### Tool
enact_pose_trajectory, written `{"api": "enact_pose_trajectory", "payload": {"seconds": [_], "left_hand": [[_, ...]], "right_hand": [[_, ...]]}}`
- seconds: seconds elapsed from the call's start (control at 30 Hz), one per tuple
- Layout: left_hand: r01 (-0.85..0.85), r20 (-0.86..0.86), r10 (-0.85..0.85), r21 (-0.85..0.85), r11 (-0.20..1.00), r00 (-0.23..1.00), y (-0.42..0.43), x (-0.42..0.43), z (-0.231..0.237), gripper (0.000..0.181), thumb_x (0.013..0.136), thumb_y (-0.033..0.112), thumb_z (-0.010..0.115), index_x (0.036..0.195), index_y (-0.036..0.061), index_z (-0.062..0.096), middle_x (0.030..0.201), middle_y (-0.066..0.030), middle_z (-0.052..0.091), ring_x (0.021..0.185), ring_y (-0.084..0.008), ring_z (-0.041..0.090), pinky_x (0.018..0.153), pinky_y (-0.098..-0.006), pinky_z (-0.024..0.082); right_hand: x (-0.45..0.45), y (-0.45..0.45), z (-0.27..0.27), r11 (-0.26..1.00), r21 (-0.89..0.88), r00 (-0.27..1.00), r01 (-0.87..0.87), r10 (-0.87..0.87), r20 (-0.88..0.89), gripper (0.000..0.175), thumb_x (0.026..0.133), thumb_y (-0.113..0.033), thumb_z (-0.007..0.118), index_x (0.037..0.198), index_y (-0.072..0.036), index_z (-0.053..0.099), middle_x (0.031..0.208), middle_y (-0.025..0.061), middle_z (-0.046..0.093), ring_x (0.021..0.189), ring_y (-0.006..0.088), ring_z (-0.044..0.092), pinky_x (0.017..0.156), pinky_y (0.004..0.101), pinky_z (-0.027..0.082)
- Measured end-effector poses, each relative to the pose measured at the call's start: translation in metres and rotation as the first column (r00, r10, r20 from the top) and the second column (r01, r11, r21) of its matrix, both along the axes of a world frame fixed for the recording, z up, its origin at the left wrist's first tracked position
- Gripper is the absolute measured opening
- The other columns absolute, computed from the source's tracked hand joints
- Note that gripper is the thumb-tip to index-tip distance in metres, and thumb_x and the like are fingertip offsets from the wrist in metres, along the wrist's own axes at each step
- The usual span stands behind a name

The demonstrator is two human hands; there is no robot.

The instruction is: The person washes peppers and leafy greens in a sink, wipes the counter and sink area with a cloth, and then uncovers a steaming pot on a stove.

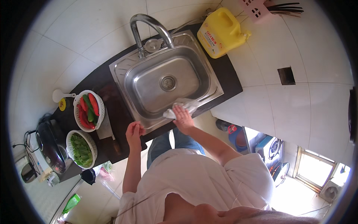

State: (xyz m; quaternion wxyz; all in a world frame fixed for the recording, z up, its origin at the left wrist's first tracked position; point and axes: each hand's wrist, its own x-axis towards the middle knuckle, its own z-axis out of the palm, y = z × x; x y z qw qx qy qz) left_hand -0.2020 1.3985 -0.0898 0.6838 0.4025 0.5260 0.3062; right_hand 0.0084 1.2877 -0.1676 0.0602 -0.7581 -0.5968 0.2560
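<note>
My right hand (pixel 183 119) lies over a crumpled whitish cloth (pixel 190 105), pressing it on the front rim of the stainless steel sink (pixel 214 81). Its fingers are spread on top, and part of the cloth hangs over the basin edge. By the front left corner of the sink is my left hand (pixel 135 135), its fingers loosely curled together and nothing visible in them. A chrome gooseneck faucet (pixel 149 18) arches at the back of the sink. The basin shows no standing water, and its round drain strainer (pixel 168 83) is exposed.
Left on the dark countertop (pixel 109 98) stand a white colander of red and green peppers (pixel 103 110), a colander of leafy greens (pixel 81 151), a cleaver (pixel 105 128) and a black rice cooker (pixel 50 145). A yellow detergent jug (pixel 218 30) stands at the back right.
</note>
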Motion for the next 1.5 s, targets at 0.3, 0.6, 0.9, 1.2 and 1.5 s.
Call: {"api": "enact_pose_trajectory", "payload": {"seconds": [0.3, 0.6, 0.9, 1.2, 1.5], "left_hand": [[0.027, 0.032, -0.024, -0.126, 0.992, 0.999, 0.056, 0.008, -0.060, 0.033, 0.081, 0.034, 0.048, 0.105, 0.0107, 0.048, 0.094, -0.0027, 0.050, 0.091, -0.0129, 0.047, 0.077, -0.0297, 0.039], [0.394, 0.205, -0.351, -0.236, 0.888, 0.914, 0.078, 0.066, -0.084, 0.030, 0.080, 0.021, 0.052, 0.103, 0.0013, 0.046, 0.091, -0.0073, 0.053, 0.083, -0.0167, 0.053, 0.070, -0.0305, 0.046], [0.365, -0.702, 0.002, 0.373, 0.853, 0.712, 0.096, 0.073, -0.143, 0.037, 0.074, 0.009, 0.052, 0.108, -0.0002, 0.043, 0.105, -0.0168, 0.047, 0.097, -0.0325, 0.047, 0.078, -0.0373, 0.042], [0.496, -0.945, -0.308, -0.219, 0.840, 0.105, 0.071, 0.119, -0.159, 0.069, 0.071, 0.016, 0.052, 0.128, 0.0057, 0.015, 0.135, -0.0135, 0.006, 0.123, -0.0304, 0.011, 0.091, -0.0435, 0.029], [0.328, -0.903, -0.285, -0.176, 0.928, 0.321, 0.072, 0.132, -0.193, 0.071, 0.074, 0.027, 0.053, 0.124, -0.0072, 0.014, 0.131, -0.0224, 0.009, 0.120, -0.0367, 0.015, 0.092, -0.0393, 0.029]], "right_hand": [[-0.031, 0.083, 0.001, 0.824, -0.401, -0.169, 0.401, -0.364, -0.916, 0.034, 0.082, -0.024, 0.042, 0.106, -0.001, 0.047, 0.098, 0.0095, 0.054, 0.087, 0.0206, 0.053, 0.077, 0.0323, 0.041], [0.056, 0.101, -0.040, 0.737, -0.597, -0.596, 0.318, -0.335, -0.730, 0.030, 0.078, -0.015, 0.042, 0.103, 0.000, 0.046, 0.097, 0.0127, 0.053, 0.090, 0.0253, 0.052, 0.082, 0.0385, 0.040], [0.094, 0.151, -0.093, 0.814, 0.046, 0.760, 0.580, -0.519, -0.391, 0.039, 0.073, -0.009, 0.049, 0.111, -0.004, 0.044, 0.108, 0.0134, 0.049, 0.098, 0.0260, 0.048, 0.080, 0.0371, 0.041], [0.031, 0.203, -0.120, 0.939, 0.241, 0.968, -0.246, 0.227, 0.103, 0.058, 0.073, -0.027, 0.053, 0.124, -0.016, 0.028, 0.131, 0.0176, 0.016, 0.118, 0.0318, 0.025, 0.093, 0.0459, 0.025], [0.069, 0.229, -0.127, 0.892, 0.452, 0.996, 0.006, 0.036, -0.084, 0.061, 0.072, -0.023, 0.056, 0.121, -0.001, 0.028, 0.124, 0.0186, 0.029, 0.112, 0.0348, 0.030, 0.092, 0.0397, 0.026]]}}
